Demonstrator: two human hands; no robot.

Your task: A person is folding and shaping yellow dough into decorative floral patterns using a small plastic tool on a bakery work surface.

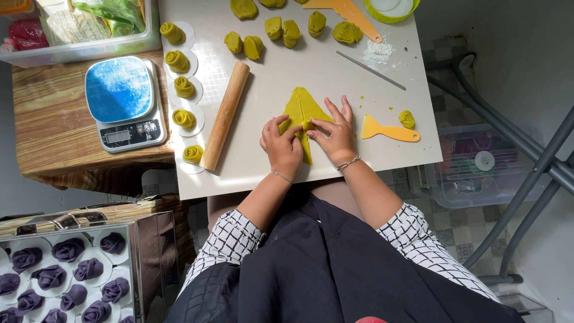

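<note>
yellow-green dough sheet (301, 106) lies flat on the white work board (281, 173), near its front edge, folded into a pointed, arrow-like shape with the tip aimed away from the person. both hands sit on its near half. the left hand (281, 146) is curled, fingers bent in and pinching the dough at the centre seam; the right hand (335, 134) is flatter, its fingers spread over the right flap while thumb and forefinger meet the left hand's at the same spot. neither hand lifts anything; each only presses and nips the sheet.

judging from this, the folding step is in hand: the flaps are being drawn to the middle. the next move seems to call for a firm, even grip on both sides so the seam holds and the thin dough does not tear.

a wooden rolling pin (225, 115) lies just left of the hands, a yellow scraper (388, 130) just right. along the board's left edge stand rolled dough rosettes (184, 87) on paper rounds, with a kitchen scale (122, 103) beside them.
</note>
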